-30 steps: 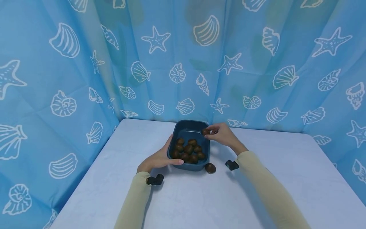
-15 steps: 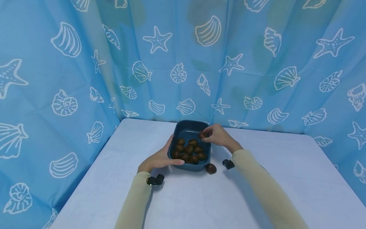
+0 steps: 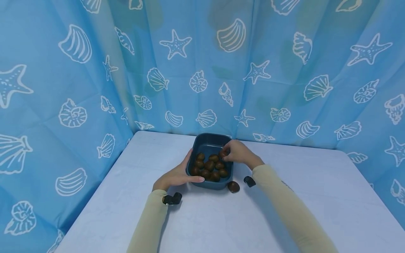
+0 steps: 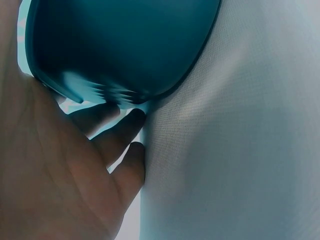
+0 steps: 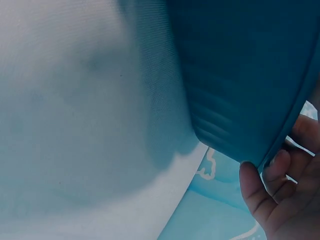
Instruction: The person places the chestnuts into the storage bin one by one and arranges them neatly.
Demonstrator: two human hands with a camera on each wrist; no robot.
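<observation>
A dark blue rectangular plastic box stands on the white table and holds several brown chestnuts in its near half. My left hand grips its near left corner, fingers along the left wall and thumb across the near side. Over the right rim reaches my right hand, which pinches one chestnut just inside the box. Fingers hide part of that chestnut, and the right wrist view shows only the box's outer wall in front of it. Another chestnut lies on the table by the near right corner.
A white cloth covers the table. Behind and to the left hangs a blue curtain printed with shells and starfish, close to the box's far end. Small black cameras sit on both wrists.
My right hand has carried its chestnut from above the far right rim down and nearer, into the box beside the others. My left hand and the box keep their place.
</observation>
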